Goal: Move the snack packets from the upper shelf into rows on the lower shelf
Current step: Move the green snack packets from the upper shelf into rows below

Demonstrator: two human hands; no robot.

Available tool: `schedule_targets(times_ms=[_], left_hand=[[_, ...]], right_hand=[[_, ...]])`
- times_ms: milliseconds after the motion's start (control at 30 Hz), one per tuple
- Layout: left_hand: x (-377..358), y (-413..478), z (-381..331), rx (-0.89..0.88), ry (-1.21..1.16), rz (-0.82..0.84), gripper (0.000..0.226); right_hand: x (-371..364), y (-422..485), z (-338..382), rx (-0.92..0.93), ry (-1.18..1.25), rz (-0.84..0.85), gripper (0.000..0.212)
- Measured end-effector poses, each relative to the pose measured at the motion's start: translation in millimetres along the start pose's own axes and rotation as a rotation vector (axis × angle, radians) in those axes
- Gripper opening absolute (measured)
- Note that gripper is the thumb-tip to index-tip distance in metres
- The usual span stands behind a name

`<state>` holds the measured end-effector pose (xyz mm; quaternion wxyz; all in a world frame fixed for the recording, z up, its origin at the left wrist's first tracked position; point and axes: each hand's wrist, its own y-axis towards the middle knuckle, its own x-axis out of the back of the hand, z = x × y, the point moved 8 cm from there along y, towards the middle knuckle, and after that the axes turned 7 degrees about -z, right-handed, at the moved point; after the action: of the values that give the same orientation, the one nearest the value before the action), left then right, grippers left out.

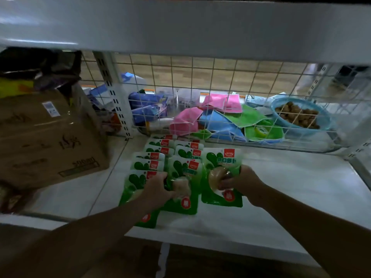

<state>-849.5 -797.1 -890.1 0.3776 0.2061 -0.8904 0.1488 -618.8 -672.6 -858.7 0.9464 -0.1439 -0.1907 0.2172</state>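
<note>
Green and white snack packets lie in overlapping rows on the white lower shelf [281,189]. The left row [148,157] and the middle row [187,153] each hold several packets. A single packet [219,161] lies to their right. My left hand [158,187] rests fingers-down across the front packets of the left and middle rows [183,205]. My right hand [239,180] grips the middle of the single right packet. The underside of the upper shelf [180,27] spans the top; nothing on it shows.
A brown cardboard box [46,141] stands at the left on the lower shelf. A wire mesh back panel [220,87] closes the rear; behind it lie pink, blue and green pouches [218,117] and a blue bowl [301,115] of brown pieces.
</note>
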Motion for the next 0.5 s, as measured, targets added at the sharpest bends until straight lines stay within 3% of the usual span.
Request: schedule_targets(times_ms=[100, 167, 400, 500], left_hand=[[0, -5, -2, -0.057, 0.003, -0.045, 0.093], [-2, -10, -7, -0.114, 0.013, -0.049, 0.112], [-1, -14, -23, -0.117, 0.189, -0.084, 0.125], [-3, -10, -26, -0.126, 0.263, -0.074, 0.119]], right_hand=[[0, 2, -2, -0.015, -0.001, -0.018, 0.043], [-2, 1, -2, -0.019, -0.002, -0.012, 0.042], [-4, -2, -6, -0.061, -0.002, -0.007, 0.038], [-4, -3, -8, -0.066, -0.015, -0.010, 0.038]])
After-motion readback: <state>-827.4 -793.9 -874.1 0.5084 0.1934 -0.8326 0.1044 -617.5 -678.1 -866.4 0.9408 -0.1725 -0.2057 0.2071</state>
